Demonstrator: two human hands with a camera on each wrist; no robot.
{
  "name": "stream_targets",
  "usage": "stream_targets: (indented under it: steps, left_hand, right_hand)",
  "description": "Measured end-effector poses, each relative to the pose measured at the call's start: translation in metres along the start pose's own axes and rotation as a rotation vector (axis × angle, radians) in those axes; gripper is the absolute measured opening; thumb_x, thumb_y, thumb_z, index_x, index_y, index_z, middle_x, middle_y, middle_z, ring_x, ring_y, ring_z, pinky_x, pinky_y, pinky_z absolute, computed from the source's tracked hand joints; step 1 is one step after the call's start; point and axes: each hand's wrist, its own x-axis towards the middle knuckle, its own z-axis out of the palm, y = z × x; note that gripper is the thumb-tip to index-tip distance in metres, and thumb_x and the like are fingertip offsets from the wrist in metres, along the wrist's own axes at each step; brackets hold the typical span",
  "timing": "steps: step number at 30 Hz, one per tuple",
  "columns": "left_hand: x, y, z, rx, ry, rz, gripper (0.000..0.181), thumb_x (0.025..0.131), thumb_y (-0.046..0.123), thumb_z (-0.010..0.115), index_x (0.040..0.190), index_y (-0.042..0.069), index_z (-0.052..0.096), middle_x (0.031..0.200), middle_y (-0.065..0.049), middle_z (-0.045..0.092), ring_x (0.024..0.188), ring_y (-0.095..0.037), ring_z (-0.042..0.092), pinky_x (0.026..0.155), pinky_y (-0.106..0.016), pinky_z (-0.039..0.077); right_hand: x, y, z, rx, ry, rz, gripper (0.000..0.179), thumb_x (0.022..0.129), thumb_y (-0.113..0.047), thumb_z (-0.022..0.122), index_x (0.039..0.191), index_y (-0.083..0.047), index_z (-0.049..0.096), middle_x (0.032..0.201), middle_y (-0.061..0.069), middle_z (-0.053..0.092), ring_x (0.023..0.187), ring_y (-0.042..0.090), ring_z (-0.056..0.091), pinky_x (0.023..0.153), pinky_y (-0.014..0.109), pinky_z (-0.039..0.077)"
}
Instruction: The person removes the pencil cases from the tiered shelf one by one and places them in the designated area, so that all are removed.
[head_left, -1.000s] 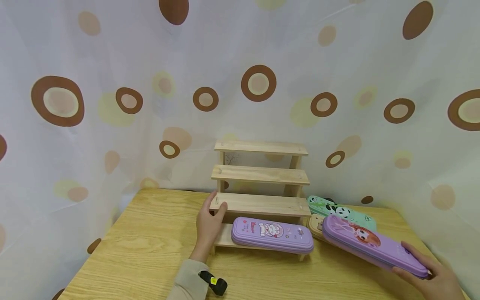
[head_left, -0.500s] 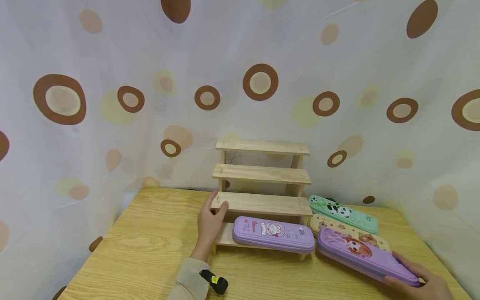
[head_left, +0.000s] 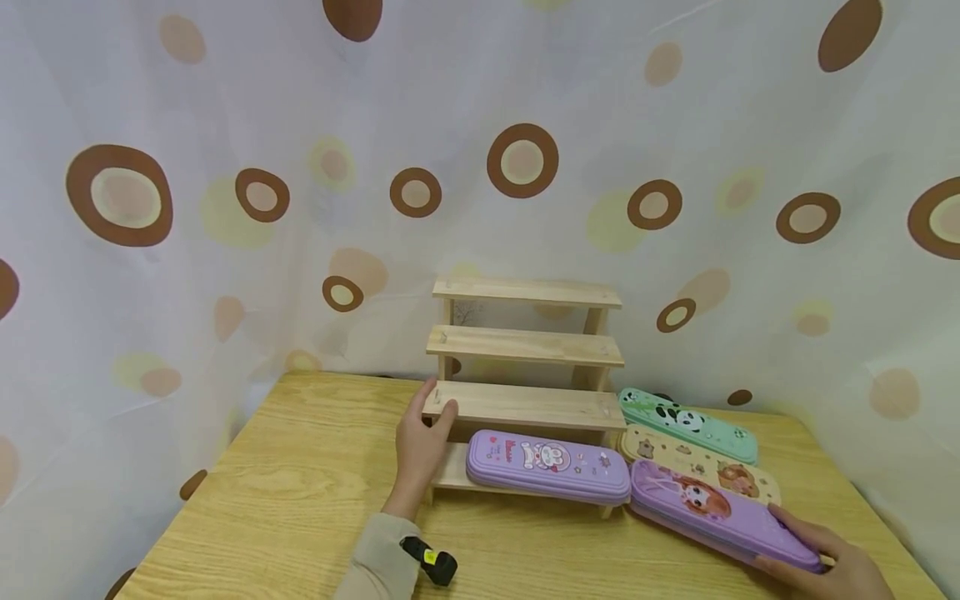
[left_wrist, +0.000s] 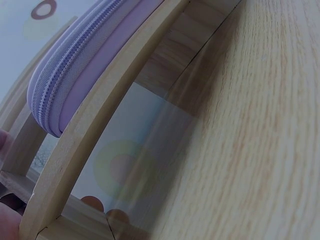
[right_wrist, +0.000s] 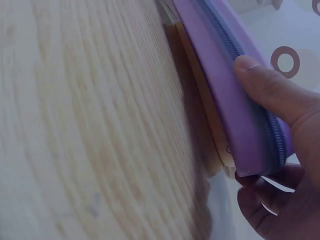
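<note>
In the head view my right hand [head_left: 832, 560] grips the right end of a purple zip pencil case [head_left: 712, 510] with a red-haired girl on its lid. In the right wrist view the thumb presses the zip side of this purple pencil case [right_wrist: 227, 85], with fingers curled round its end and a shadowed gap between case and table. My left hand [head_left: 422, 442] holds the left end of the second step of a wooden stepped rack [head_left: 525, 404], thumb on top. A lilac bunny pencil case [head_left: 547, 467] lies on the lowest step, its zip showing in the left wrist view.
Behind the held case, a cream bear pencil case [head_left: 701, 458] and a green panda pencil case [head_left: 690, 423] lie on the wooden table [head_left: 300, 500], right of the rack. A spotted curtain [head_left: 337, 100] hangs behind the table.
My right hand has brought the purple case down and to the left, close to the rack's right side, uncovering more of the cream case. The left hand keeps its hold.
</note>
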Motion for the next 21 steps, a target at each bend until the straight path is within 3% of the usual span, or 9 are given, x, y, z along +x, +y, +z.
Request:
stream_targets:
  steps: [6,11,17,21]
  left_hand:
    - [0.000,0.000,0.000,0.014,0.005,-0.004,0.055,0.094,0.032,0.068,0.144,0.015,0.052,0.146,-0.006,0.050,0.137,-0.031,0.041,0.111,-0.052,0.033]
    - [-0.001,0.001,0.000,0.007,0.004,-0.011,0.055,0.094,0.031,0.068,0.144,0.014,0.052,0.146,-0.006,0.050,0.137,-0.030,0.041,0.111,-0.052,0.033]
    - [0.000,0.000,0.000,0.012,0.005,-0.014,0.056,0.093,0.031,0.068,0.144,0.014,0.052,0.147,-0.006,0.050,0.137,-0.030,0.041,0.111,-0.051,0.034]
    - [0.000,0.002,0.000,0.007,0.004,-0.014,0.055,0.094,0.031,0.068,0.144,0.015,0.052,0.147,-0.006,0.050,0.137,-0.030,0.041,0.111,-0.051,0.034]
  right_hand:
    - [0.003,0.004,0.003,-0.043,-0.029,-0.021,0.108,0.076,-0.071,0.069,0.154,-0.008,0.028,0.144,0.039,0.031,0.122,0.059,0.039,0.082,0.057,0.051]
    - [0.002,-0.002,0.001,-0.140,-0.048,-0.092,0.103,0.081,-0.067,0.067,0.152,-0.002,0.031,0.142,0.041,0.031,0.120,0.064,0.037,0.082,0.063,0.048]
    - [-0.009,-0.017,-0.002,-0.152,0.158,-0.302,0.087,0.084,-0.051,0.073,0.143,0.006,0.044,0.136,0.036,0.038,0.115,0.064,0.039,0.081,0.070,0.046]
    - [-0.016,-0.028,0.000,-0.097,0.230,-0.350,0.082,0.087,-0.049,0.072,0.143,0.004,0.045,0.138,0.031,0.041,0.117,0.059,0.041,0.082,0.068,0.047]
